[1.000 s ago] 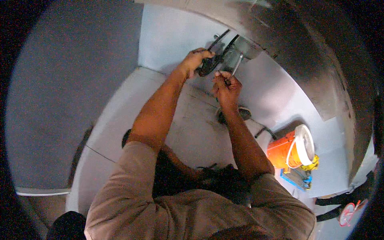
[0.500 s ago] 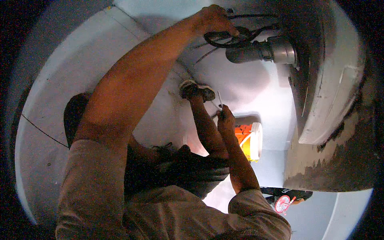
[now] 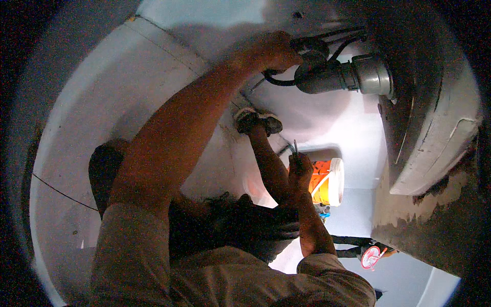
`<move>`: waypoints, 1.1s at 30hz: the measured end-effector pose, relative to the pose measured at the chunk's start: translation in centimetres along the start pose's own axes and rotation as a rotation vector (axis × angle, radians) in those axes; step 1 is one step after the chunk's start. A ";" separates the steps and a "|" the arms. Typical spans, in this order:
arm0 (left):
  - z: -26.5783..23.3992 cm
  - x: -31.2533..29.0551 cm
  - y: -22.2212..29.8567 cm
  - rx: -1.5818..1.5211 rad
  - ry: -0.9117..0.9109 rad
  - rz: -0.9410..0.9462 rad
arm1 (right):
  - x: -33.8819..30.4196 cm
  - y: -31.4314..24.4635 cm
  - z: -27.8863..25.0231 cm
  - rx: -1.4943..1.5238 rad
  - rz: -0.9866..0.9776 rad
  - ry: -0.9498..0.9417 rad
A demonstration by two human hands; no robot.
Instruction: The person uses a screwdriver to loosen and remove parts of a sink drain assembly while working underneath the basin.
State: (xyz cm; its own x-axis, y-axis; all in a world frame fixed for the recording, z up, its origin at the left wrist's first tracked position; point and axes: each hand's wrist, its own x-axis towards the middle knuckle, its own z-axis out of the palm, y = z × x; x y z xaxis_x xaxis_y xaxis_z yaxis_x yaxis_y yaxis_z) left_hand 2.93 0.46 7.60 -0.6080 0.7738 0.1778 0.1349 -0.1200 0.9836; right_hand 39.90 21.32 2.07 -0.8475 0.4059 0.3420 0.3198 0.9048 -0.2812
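My left hand [image 3: 276, 51] reaches up under a sink and is closed around a black hose [image 3: 279, 80] where it meets the grey drain pipe [image 3: 337, 77]. More black hoses [image 3: 332, 37] run above the pipe. My right hand [image 3: 300, 171] is lower, in front of an orange bucket [image 3: 322, 184], and grips a thin metal tool [image 3: 295, 148] that points upward. My shoe [image 3: 258, 122] rests on the pale floor between the two hands.
The sink's pale underside [image 3: 434, 148] and a rough dark wall fill the right. The bucket has a white rim [image 3: 336, 181]. A red and white object [image 3: 371, 257] lies on the floor at lower right. Pale cabinet panels [image 3: 102, 128] curve round the left.
My right hand has come down from the pipe to beside the orange bucket, still with the tool. My left hand stays at the hoses. The view has moved closer under the sink.
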 end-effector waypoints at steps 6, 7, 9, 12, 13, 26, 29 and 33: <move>3.4 1.3 -1.5 0.158 0.172 0.258 | 2.8 -12.6 1.1 0.181 0.066 0.077; 3.2 1.6 -1.7 0.213 0.224 0.298 | 3.5 -14.1 1.0 0.228 0.078 0.077; 2.9 2.8 -2.5 0.382 0.378 0.299 | 4.9 -14.9 0.8 -0.102 -0.300 -0.021; 3.0 2.0 -1.7 0.392 0.375 0.167 | 5.8 -14.5 2.1 -0.241 -0.462 0.004; 3.1 1.5 -1.4 0.337 0.320 0.118 | 5.5 -14.1 2.8 -0.251 -0.463 0.020; 0.5 1.0 -2.4 0.124 0.421 0.319 | -7.5 -1.8 20.6 0.284 0.005 -0.592; 0.2 2.2 -3.3 -0.064 0.245 0.193 | -7.9 -2.0 21.4 0.295 0.021 -0.605; 0.9 3.1 -4.0 0.040 0.327 0.282 | -7.3 -1.0 21.4 0.308 0.041 -0.608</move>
State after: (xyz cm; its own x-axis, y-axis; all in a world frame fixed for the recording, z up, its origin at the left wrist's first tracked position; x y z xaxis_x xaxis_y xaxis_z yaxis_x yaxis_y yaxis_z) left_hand 1.23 3.87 4.20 -0.7581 0.4754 0.4464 0.3576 -0.2694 0.8942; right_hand 36.68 14.66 -19.36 -0.9533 0.2130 -0.2140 0.2981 0.7758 -0.5560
